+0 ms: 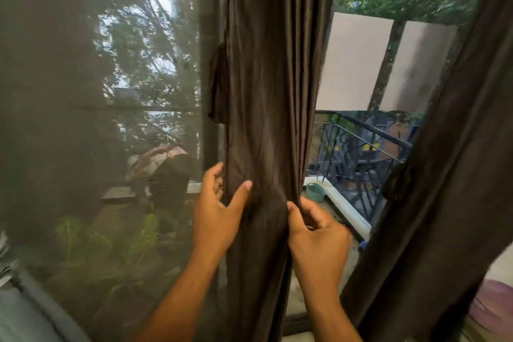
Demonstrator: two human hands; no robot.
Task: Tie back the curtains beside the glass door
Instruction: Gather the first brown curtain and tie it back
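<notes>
A dark brown curtain (pixel 272 78) hangs bunched in the middle of the view, in front of the glass door (pixel 358 69). My left hand (pixel 218 211) holds the bunch from its left side, thumb lying across the front and fingers behind the cloth. My right hand (pixel 316 233) pinches the bunch's right edge at about the same height. Between the two hands the fabric is gathered into a tight waist. A second brown curtain (pixel 455 164) slants down the right side, loose. A short fabric flap (pixel 218 83) hangs at the middle curtain's left edge.
A dark mesh screen (pixel 97 119) fills the left half, with trees and plants visible through it. Beyond the glass is a balcony with a black metal railing (pixel 369 133), a white ledge (pixel 347 208) and a small teal bowl (pixel 315 191).
</notes>
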